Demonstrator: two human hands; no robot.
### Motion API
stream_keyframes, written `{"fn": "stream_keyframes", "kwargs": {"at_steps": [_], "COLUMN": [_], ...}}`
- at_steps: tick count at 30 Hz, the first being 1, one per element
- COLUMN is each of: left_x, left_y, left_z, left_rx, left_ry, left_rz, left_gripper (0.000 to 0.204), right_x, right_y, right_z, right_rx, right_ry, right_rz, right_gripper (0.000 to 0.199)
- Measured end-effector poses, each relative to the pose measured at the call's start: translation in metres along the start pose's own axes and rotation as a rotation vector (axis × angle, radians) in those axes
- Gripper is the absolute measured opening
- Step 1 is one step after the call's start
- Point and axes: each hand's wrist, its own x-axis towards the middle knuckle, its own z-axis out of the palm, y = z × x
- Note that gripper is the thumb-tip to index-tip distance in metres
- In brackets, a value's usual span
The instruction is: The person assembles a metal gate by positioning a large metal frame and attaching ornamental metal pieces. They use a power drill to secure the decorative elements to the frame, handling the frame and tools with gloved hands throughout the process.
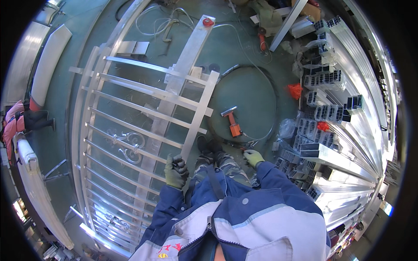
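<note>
My left hand [176, 171], in a grey-green glove, is beside the near edge of a silvery metal railing panel [190, 124]. Its fingers are curled round something small and dark that I cannot make out. On the other side of my body, my right hand [253, 158] wears a similar glove and is closed on a dark object, mostly hidden by the fingers. Ahead of it, an orange hand-held tool [234, 125] with a metal head lies on the green floor. A dark hose [275, 100] loops round that tool. Scroll ornaments [129, 148] sit between the panel's bars.
Stacked metal profiles [324, 113] with open ends line the right side. A long flat beam [152, 126] runs under the panel, with a red tape measure [208, 21] on its far end. A red power tool [262, 39] lies beyond. At far left is another person [26, 122].
</note>
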Motion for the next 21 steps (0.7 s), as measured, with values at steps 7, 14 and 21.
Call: {"fn": "stream_keyframes", "kwargs": {"at_steps": [7, 14, 21], "left_x": [0.008, 0.016, 0.028], "left_y": [0.005, 0.026, 0.039], "left_z": [-0.030, -0.051, -0.026], "left_rx": [0.029, 0.088, 0.254], "left_ry": [0.059, 0.118, 0.149], "left_rz": [-0.111, -0.141, -0.115], "left_gripper": [0.042, 0.049, 0.049], "right_x": [-0.014, -0.025, -0.023], "right_y": [0.059, 0.042, 0.031], "right_z": [-0.013, 0.001, 0.002], "right_rx": [-0.054, 0.077, 0.168], "right_ry": [-0.009, 0.015, 0.025], "right_rz": [0.005, 0.059, 0.016], "right_gripper": [0.027, 0.034, 0.037]}}
